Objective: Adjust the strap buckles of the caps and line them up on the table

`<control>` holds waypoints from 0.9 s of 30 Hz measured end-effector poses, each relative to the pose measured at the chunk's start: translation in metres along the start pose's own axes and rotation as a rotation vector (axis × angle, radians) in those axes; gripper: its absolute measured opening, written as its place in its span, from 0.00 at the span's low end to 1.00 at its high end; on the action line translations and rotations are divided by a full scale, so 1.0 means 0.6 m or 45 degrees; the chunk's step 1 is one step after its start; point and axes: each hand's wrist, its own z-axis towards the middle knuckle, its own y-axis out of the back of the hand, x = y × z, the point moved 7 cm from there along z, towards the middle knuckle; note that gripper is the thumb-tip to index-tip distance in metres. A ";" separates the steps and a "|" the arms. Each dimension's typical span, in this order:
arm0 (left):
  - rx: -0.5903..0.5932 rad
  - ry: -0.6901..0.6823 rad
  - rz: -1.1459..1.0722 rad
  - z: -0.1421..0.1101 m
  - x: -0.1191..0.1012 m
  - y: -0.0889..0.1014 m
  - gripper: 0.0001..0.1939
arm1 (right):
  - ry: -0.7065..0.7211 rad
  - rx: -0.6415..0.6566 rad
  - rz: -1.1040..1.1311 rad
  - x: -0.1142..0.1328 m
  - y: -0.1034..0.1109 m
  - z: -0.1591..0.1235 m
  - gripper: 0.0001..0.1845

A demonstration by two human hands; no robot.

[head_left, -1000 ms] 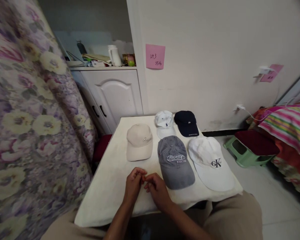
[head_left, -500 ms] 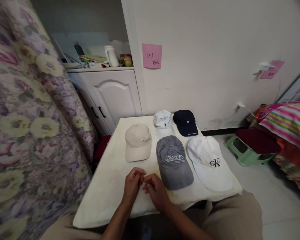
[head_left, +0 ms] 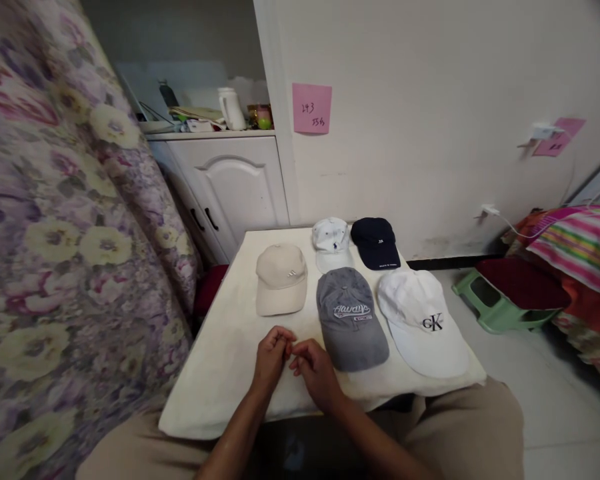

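Just in front of the beige cap (head_left: 281, 280), my left hand (head_left: 274, 355) rests over the cloth-covered table (head_left: 220, 373) with its fingers curled in. My right hand (head_left: 316, 375) is curled too, its fingertips close to those of the left. No object shows in either hand. Beside my right hand lies a grey cap (head_left: 353, 327) with white lettering. Further right is a large white cap (head_left: 423, 327) with black letters. Behind them sit a small white cap (head_left: 332, 243) with a dark logo and a navy cap (head_left: 376, 243). All the brims point toward me.
A floral curtain (head_left: 80, 267) hangs at the left. Behind the table stand a white cabinet (head_left: 240, 180) and a wall with a pink note (head_left: 312, 109). On the floor at the right is a green stool (head_left: 490, 300) beside a bed with a striped cover (head_left: 585, 240).
The camera view has shifted slightly, so the whole scene sits a little further right and higher. My hands stay curled together, and the caps keep their places on the table.
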 end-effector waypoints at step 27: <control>0.034 0.020 0.012 -0.001 -0.008 0.003 0.04 | -0.027 -0.003 0.024 -0.002 -0.003 -0.001 0.10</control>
